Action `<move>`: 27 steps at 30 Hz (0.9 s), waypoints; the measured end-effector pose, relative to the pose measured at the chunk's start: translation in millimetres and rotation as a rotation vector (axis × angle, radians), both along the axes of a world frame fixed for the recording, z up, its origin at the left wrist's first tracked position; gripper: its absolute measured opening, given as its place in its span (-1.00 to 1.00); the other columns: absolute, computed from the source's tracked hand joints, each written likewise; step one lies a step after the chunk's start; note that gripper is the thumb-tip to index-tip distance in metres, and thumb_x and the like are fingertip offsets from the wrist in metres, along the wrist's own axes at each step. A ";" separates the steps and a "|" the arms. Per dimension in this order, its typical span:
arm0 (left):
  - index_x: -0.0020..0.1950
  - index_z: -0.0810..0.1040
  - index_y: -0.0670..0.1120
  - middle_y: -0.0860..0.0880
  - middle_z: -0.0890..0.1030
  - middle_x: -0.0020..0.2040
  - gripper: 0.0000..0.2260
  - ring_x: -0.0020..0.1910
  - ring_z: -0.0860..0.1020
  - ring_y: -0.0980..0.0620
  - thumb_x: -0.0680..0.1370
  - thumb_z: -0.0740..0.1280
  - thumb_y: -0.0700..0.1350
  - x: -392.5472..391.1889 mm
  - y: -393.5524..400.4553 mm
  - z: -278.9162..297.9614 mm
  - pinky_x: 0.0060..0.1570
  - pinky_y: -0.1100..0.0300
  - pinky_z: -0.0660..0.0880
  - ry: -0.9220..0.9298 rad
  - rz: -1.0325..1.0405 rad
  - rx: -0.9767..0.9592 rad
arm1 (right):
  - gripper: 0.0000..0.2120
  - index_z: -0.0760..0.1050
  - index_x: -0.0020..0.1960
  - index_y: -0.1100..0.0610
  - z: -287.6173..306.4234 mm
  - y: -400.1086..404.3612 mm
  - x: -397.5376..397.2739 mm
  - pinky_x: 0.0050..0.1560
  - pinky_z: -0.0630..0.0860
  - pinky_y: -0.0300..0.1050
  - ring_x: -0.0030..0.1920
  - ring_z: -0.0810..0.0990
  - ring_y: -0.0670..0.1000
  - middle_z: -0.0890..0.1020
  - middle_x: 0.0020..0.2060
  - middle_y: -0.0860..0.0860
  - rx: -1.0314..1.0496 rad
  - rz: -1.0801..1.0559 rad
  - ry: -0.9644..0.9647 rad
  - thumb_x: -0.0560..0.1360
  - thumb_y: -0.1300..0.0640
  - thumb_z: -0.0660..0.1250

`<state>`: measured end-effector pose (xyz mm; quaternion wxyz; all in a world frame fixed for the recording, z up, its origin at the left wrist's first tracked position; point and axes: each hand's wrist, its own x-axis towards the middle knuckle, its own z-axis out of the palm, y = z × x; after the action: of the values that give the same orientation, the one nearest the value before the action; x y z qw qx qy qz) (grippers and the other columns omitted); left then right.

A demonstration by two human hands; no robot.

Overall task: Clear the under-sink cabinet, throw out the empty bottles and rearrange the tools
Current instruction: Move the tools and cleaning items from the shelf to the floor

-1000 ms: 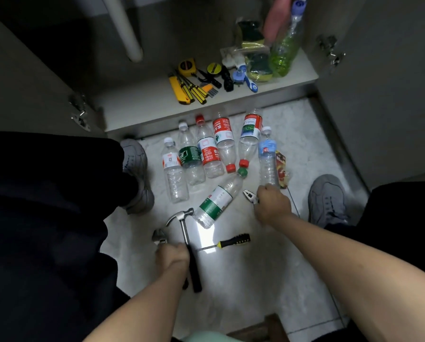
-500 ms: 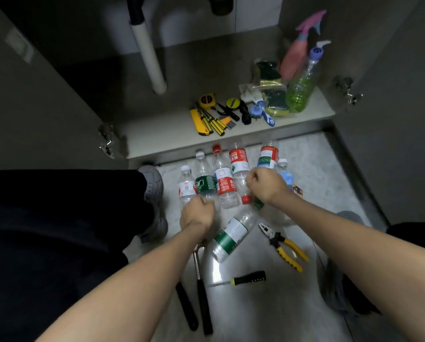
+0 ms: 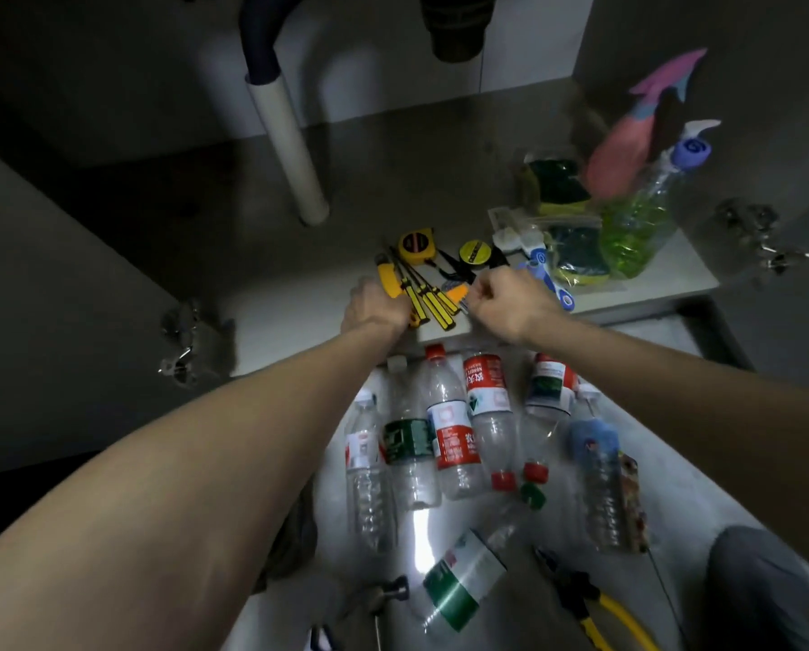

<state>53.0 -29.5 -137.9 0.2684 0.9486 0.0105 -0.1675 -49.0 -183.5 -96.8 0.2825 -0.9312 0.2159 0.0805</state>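
Screwdrivers [image 3: 428,300] on cabinet floor [image 3: 299,317] – left hand [image 3: 374,310] grip touching

Clear empty bottles [image 3: 449,434] lie on the floor; yellow-handled tools [image 3: 423,293], seemingly screwdrivers, on the cabinet shelf.

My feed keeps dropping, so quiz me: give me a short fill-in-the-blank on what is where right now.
1. Both hands, left hand and right hand, reach onto the cabinet ____.
2. The empty bottles lie on the ____.
3. The pliers have ____ handles.
4. The spray bottle holds ____ liquid.

Missing words: shelf; floor; yellow; green
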 end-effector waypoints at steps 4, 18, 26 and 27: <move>0.22 0.52 -0.11 -0.13 0.58 0.19 -0.54 0.17 0.55 -0.19 0.46 0.40 0.15 21.2 -1.6 -19.1 0.09 0.05 0.51 0.019 0.078 -0.001 | -0.86 0.56 -0.09 -0.03 -21.8 8.6 8.1 0.06 0.59 0.07 -0.01 0.62 0.07 0.65 -0.10 -0.03 0.034 0.015 -0.021 0.57 0.12 0.25; 0.15 0.44 -0.11 -0.15 0.59 0.05 -0.56 0.06 0.57 -0.22 0.45 0.37 0.17 -2.7 112.8 -14.7 -0.07 0.07 0.45 0.065 0.161 0.195 | -0.67 0.48 0.23 0.17 -52.5 61.8 61.1 -0.32 0.36 -0.10 -0.01 0.65 0.15 0.58 0.11 0.11 -0.604 0.336 -0.116 0.57 -0.01 0.30; 0.12 0.45 -0.09 -0.19 0.63 0.05 -0.66 0.02 0.60 -0.26 0.45 0.17 0.05 -40.3 136.2 -22.9 0.08 -0.07 0.57 0.103 0.280 0.013 | -0.89 0.51 -0.25 0.16 -37.5 81.2 78.3 -0.25 0.43 -0.13 -0.10 0.63 0.14 0.60 -0.23 0.08 -0.099 -0.008 0.015 0.41 0.16 0.37; 0.12 0.47 -0.09 -0.20 0.65 0.02 -0.64 -0.01 0.61 -0.27 0.42 0.15 0.06 -44.8 136.8 -21.5 0.06 -0.08 0.58 0.106 0.282 -0.014 | -0.86 0.52 -0.30 0.16 -37.2 80.8 74.8 -0.25 0.47 -0.15 -0.18 0.66 0.10 0.64 -0.31 0.06 0.062 -0.093 0.009 0.41 0.15 0.38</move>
<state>8.2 107.3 -159.4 0.2948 0.9256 0.1567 -0.1782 25.8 -102.7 -134.1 0.3138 -0.9106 0.2574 0.0783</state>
